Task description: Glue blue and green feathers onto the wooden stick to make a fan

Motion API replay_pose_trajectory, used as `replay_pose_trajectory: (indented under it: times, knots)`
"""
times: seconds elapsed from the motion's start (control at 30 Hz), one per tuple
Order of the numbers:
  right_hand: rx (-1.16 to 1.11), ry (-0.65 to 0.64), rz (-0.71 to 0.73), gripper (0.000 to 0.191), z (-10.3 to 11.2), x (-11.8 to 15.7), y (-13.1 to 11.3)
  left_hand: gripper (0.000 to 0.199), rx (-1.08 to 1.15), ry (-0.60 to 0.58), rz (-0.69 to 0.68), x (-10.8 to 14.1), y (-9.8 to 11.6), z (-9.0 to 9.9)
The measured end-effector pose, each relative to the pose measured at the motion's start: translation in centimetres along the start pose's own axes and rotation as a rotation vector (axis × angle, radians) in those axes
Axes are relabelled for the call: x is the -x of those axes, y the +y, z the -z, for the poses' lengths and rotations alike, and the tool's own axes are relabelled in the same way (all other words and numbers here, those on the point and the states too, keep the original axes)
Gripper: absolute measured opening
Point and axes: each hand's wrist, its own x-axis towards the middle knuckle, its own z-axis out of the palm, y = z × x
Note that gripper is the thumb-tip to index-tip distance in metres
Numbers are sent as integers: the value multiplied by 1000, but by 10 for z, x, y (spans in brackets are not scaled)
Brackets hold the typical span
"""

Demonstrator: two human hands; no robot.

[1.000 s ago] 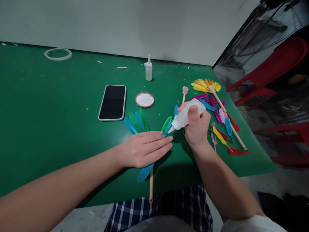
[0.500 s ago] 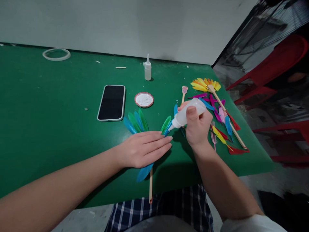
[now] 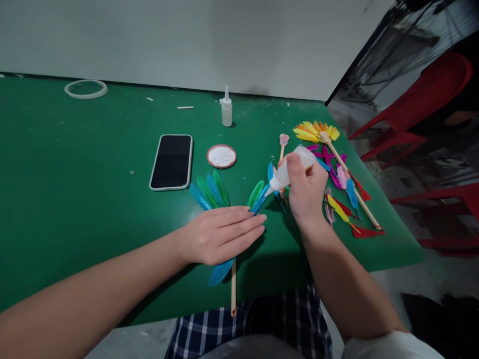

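My left hand (image 3: pixel 220 237) lies flat with its fingers stretched out and together, over the middle of a fan of blue and green feathers (image 3: pixel 216 189). It covers the feathers' bases, and the thumb is hidden. A wooden stick (image 3: pixel 233 289) comes out below the hand toward the table's front edge. My right hand (image 3: pixel 309 187) is wrapped round a white squeeze glue bottle (image 3: pixel 282 175), tilted with its nozzle down at a blue feather (image 3: pixel 259 199) on the fan's right side. Just behind the bottle, another blue feather (image 3: pixel 270 172) is partly hidden.
On the green table (image 3: pixel 93 199) lie a phone (image 3: pixel 171 162), a round lid with white powder (image 3: pixel 221 156) and a clear ring (image 3: pixel 86 89). A small dropper bottle (image 3: pixel 226 112) stands behind. At right are a yellow feather fan (image 3: pixel 312 131) and loose feathers (image 3: pixel 339 207). Red chairs (image 3: pixel 430 99) stand beyond.
The bottle's nozzle has shifted slightly right and up along the blue feather. The left hand stays on the fan. The whole view has shifted a little.
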Motion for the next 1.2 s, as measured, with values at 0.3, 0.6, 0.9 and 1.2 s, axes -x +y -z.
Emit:
replay_pose_trajectory:
  times: [0.3,0.6,0.9,1.2]
  knots:
    - [-118,9,73,36,3,-2,2,19,10,-9,-8,2,1,-1]
    - [-104,-143,241,35,-1,21,-11,22,25,-10,7,6,0,-4]
    - [-82,-177,295,33,-1,24,-13,20,-18,-29,9,2,0,0]
    - [219,-31,272,30,1,7,-2,20,-30,-21,-7,4,1,-1]
